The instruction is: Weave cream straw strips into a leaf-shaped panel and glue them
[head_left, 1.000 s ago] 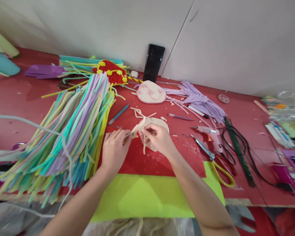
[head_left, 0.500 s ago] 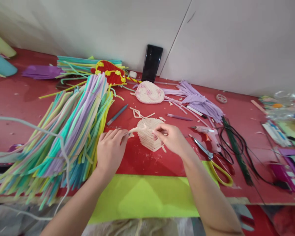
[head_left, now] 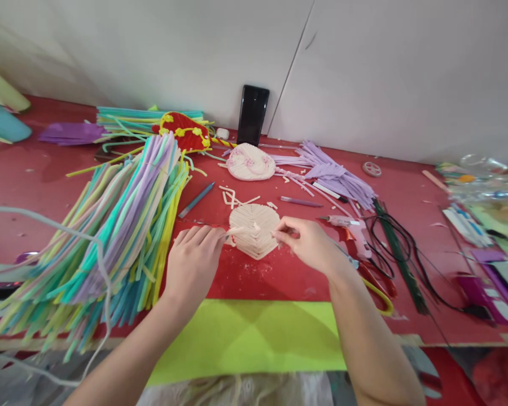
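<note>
A cream leaf-shaped panel of pipe cleaners laid side by side (head_left: 256,245) rests on the red table between my hands. At its left, my left hand (head_left: 197,254) is closed, pinching a pale cream pipe cleaner (head_left: 239,230) whose free end reaches over the panel. My right hand (head_left: 307,239) is pinched at the panel's right edge; whatever its fingertips hold is too small to make out. Beyond the panel lie bent cream pipe cleaner scraps (head_left: 232,197) and a white oval piece with pink flowers (head_left: 250,162).
Left of my hands is a big bundle of coloured pipe cleaners (head_left: 122,225). A pink glue gun (head_left: 358,234) and yellow-handled scissors (head_left: 383,299) lie at the right. Behind stand a phone (head_left: 253,115) and purple pipe cleaners (head_left: 338,175). A lime sheet (head_left: 249,338) covers the near edge.
My right hand has drawn back from over the panel to its right edge. The left hand stays closed on its cream pipe cleaner. The whole view has shifted slightly.
</note>
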The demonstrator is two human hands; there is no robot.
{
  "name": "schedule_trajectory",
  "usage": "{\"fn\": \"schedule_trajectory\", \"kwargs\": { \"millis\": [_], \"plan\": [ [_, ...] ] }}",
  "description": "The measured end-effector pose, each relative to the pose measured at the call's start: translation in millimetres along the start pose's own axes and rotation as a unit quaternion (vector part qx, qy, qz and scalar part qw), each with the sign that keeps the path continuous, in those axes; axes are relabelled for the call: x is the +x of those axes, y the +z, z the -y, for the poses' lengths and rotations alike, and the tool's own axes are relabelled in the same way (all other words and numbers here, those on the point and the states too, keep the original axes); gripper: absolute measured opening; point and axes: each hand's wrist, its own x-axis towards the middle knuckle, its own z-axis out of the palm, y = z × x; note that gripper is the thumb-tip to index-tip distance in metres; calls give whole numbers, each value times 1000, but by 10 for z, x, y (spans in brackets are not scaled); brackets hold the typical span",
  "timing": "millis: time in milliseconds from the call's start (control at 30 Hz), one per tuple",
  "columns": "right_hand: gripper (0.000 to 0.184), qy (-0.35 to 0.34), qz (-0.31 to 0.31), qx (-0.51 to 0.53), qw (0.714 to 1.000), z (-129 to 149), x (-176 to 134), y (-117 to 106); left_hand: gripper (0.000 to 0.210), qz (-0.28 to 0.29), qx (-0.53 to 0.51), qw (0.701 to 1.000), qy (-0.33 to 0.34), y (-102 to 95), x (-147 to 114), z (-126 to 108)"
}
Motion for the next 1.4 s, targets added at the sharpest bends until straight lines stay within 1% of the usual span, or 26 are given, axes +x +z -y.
{"fn": "schedule_trajectory", "kwargs": {
  "millis": [100,167,267,333,367,400,467,533,600,667,767,800,867,933,1000,1033,1100,1167,1233,1300,1333,1400],
  "plan": [
    [14,-19,-9,-27,999,6,-49,-46,14,4,8,999,45,-64,31,-29],
    [13,-62,-34,-59,996,-18,-74,-33,15,7,13,996,87,-124,53,-38],
    [14,-149,-80,-147,975,-121,-103,-38,15,11,25,991,129,-221,54,13],
    [17,-173,-116,-200,957,-245,-124,-134,15,13,36,991,128,-283,22,106],
    [19,-167,-145,-212,952,-318,-139,-217,15,10,43,992,118,-313,-1,165],
    [18,-153,-175,-209,950,-394,-159,-315,15,-7,49,993,103,-342,-26,225],
    [13,-110,-225,-164,954,-530,-209,-518,11,-59,56,996,25,-384,-61,317],
    [15,-58,-235,-87,966,-620,-260,-653,12,-88,57,994,-6,-388,-46,350],
    [22,-16,-220,-7,975,-653,-292,-667,16,-86,65,994,-33,-341,38,338],
    [26,2,-199,64,978,-637,-298,-575,24,-69,85,991,-74,-249,170,325],
    [30,10,-174,156,972,-553,-282,-367,34,-37,104,986,-126,-84,353,348],
    [31,15,-168,183,969,-514,-277,-302,36,-30,105,985,-133,-35,391,356],
    [31,20,-164,223,961,-427,-265,-191,41,-25,95,987,-127,44,427,343],
    [29,11,-166,237,957,-335,-243,-95,39,-36,39,993,-102,97,433,273],
    [27,-4,-162,233,959,-252,-200,-3,30,-55,-60,994,-76,139,438,153],
    [26,-12,-160,229,960,-218,-169,46,26,-65,-115,989,-68,163,446,86],
    [25,-30,-156,221,962,-173,-90,147,22,-74,-216,972,-59,229,470,-38],
    [24,-50,-165,207,963,-162,-3,253,21,-49,-317,945,-60,323,490,-117],
    [22,-79,-201,174,961,-183,70,359,19,-16,-401,912,-83,434,490,-143],
    [19,-118,-237,129,956,-221,112,459,18,-1,-447,885,-128,540,464,-130],
    [18,-135,-243,107,955,-241,119,504,18,5,-460,875,-149,582,445,-118],
    [18,-159,-231,73,957,-273,116,577,15,13,-475,862,-177,638,405,-99]
  ]
}}
